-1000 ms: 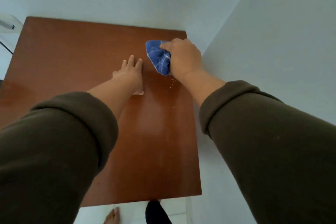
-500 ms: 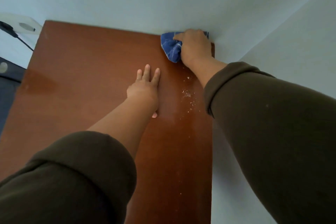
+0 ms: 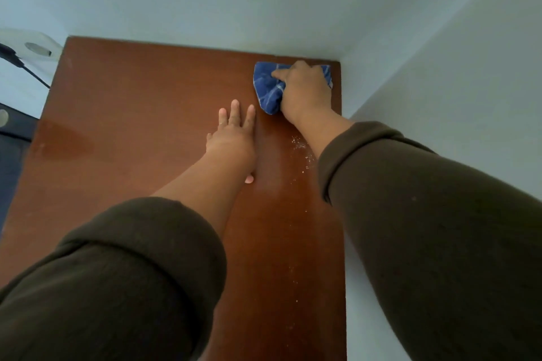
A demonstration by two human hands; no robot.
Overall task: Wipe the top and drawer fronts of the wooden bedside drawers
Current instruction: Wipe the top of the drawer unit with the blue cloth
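The reddish-brown wooden top [image 3: 140,132] of the bedside drawers fills the middle of the view. My right hand [image 3: 303,91] grips a bunched blue checked cloth [image 3: 268,91] and holds it down on the top's far right corner, close to both walls. My left hand [image 3: 234,135] lies flat on the wood with fingers straight, just left of the cloth. White crumbs [image 3: 302,149] lie scattered on the wood near my right forearm. The drawer fronts are out of sight.
Pale walls [image 3: 440,67] meet at the corner behind and to the right of the top. A white wall socket with a black plug and cable [image 3: 20,58] sits at the far left. A dark object [image 3: 11,138] stands beside the top's left edge.
My right hand has carried the cloth from mid-top to the far right corner, leaving crumbs behind it. My left hand stays flat on the wood. The view has shifted nearer the wall.
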